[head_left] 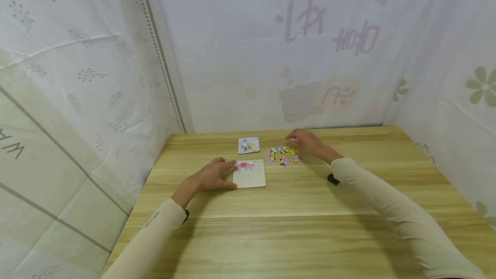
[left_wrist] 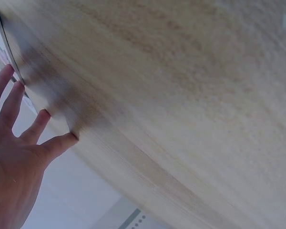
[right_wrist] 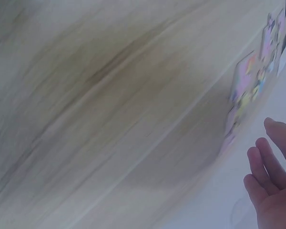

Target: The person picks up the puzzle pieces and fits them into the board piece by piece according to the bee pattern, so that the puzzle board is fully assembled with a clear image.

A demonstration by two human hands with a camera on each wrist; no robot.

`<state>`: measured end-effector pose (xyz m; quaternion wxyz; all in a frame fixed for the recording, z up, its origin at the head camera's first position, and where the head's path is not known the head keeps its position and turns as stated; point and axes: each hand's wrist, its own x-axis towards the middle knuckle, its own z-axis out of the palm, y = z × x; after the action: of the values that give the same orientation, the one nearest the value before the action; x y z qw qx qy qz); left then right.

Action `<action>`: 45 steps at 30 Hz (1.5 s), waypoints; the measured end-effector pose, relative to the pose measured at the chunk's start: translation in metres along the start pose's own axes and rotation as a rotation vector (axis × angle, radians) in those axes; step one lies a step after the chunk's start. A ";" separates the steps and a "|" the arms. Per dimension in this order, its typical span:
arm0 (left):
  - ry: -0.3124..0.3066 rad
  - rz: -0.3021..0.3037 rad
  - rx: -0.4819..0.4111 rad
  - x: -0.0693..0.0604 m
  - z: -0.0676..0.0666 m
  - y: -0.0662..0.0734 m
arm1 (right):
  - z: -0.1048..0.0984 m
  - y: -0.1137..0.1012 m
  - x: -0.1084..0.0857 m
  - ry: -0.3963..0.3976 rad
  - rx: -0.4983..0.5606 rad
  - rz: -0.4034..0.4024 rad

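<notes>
Head view: the left hand (head_left: 213, 175) spreads wide at the left edge of the tray (head_left: 249, 178), a pink piece (head_left: 243, 165) by its fingertips. Loose pieces (head_left: 283, 161) lie just left of the right hand (head_left: 308, 142); whether it pinches one, I can't tell. A dragging knuckle could scatter them; a left-hand nudge could shift the tray.

Both sleeved forearms (head_left: 391, 210) extended forward; left hand (head_left: 213, 175), fingers (left_wrist: 12, 105) spread; right hand (head_left: 308, 142) farther forward, fingers slightly bent.

A wood-grained desk (head_left: 248, 236) bears a pale board (head_left: 249, 179), a printed card (head_left: 249, 145) behind it, and loose puzzle pieces (head_left: 283, 161) rightward.
</notes>
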<state>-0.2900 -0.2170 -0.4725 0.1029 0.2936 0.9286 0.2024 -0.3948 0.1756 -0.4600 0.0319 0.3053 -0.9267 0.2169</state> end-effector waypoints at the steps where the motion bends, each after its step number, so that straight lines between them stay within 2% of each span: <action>1: -0.001 0.000 0.002 0.000 0.000 0.000 | -0.001 0.003 0.000 -0.003 -0.006 0.007; 5: -0.004 -0.002 0.004 0.001 0.000 0.001 | -0.002 0.016 -0.001 -0.006 0.008 0.015; 10: -0.004 -0.010 0.001 0.000 -0.001 0.002 | 0.000 0.029 0.000 -0.010 -0.033 0.000; 17: 0.002 -0.008 0.005 -0.001 -0.001 0.002 | 0.001 0.036 0.000 -0.062 -0.032 0.027; 31: -0.002 -0.013 0.009 0.000 0.000 0.003 | 0.007 0.035 0.000 -0.046 -0.060 -0.005; 38: 0.003 -0.005 0.008 -0.002 -0.001 0.005 | 0.007 0.028 -0.001 -0.040 -0.051 -0.024; 45: -0.005 -0.014 0.026 -0.001 -0.001 0.003 | 0.007 0.014 -0.002 -0.024 -0.046 -0.076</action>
<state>-0.2879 -0.2156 -0.4699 0.1029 0.2887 0.9330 0.1888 -0.4011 0.1838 -0.4725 0.0361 0.3420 -0.9194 0.1907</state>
